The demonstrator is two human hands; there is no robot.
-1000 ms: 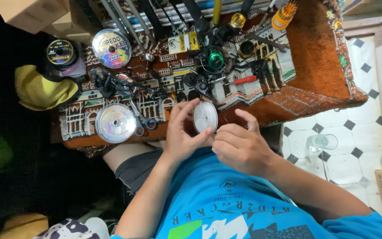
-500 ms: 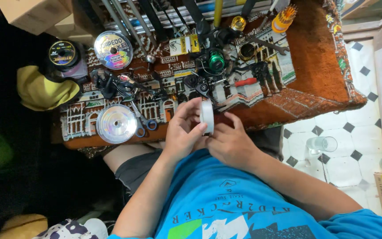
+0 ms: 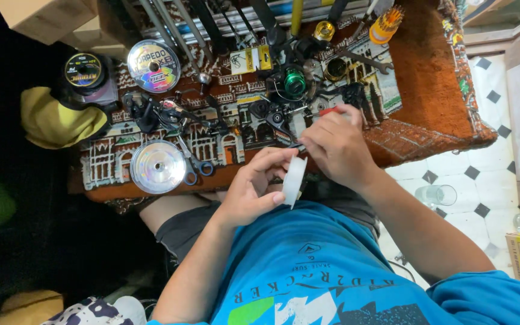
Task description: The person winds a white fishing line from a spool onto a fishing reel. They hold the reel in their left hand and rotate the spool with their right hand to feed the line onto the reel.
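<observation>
Left hand (image 3: 251,192) grips a white line spool (image 3: 294,179) edge-on, thumb and fingers clamped across its rim, holding it over the lap just off the near edge of the patterned mat (image 3: 428,90). Right hand (image 3: 335,144) sits just beside the spool, at that same mat edge, fingers curled and pinched together; can't tell what they pinch, anything there is too fine to see. A red-handled tool (image 3: 330,111) lies on the mat touching the right hand's knuckles. On the mat beyond the hands: black reel with green spool (image 3: 293,81), more dark reel parts around it. Toward the mat's other end from the right hand: shiny silver line spool (image 3: 157,167) lying flat, blue-handled scissors (image 3: 195,164) just beside it, a second spool with holographic label (image 3: 153,65) farther back. Black spool (image 3: 84,70) and yellow cloth (image 3: 55,120) sit off the mat past that end. Clear drinking glass (image 3: 437,195) stands on the tiled floor below the mat's corner, beside the right forearm.
</observation>
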